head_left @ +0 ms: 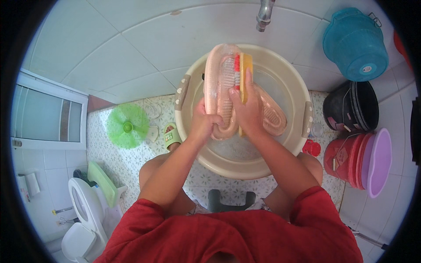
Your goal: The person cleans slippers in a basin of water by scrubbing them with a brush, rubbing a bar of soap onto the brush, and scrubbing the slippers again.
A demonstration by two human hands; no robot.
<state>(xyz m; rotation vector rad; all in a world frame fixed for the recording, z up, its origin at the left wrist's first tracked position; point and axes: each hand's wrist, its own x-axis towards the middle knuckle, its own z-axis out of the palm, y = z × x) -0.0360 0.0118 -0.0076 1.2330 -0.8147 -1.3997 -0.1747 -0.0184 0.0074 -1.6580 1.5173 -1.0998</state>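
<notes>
My left hand (203, 124) grips a wet, peach-pink slipper (213, 83) near its lower end and holds it up over a large beige basin (188, 111). Its ribbed face is turned toward the right. In my right hand (250, 107) is a scrubbing brush (247, 65) with a yellow back and red and white bristles. The bristles press against the slipper's ribbed face. A second peach-pink slipper (275, 115) lies in the basin, partly hidden behind my right hand. Cloudy water (232, 151) covers the basin's bottom.
A metal tap (264, 17) hangs above the basin's far rim. Right of it stand a teal bucket (357, 48), a black bucket (364, 105) and red and purple tubs (379, 162). A green fan (127, 127) and a toilet (83, 201) are at left. A grey stool (230, 201) shows below.
</notes>
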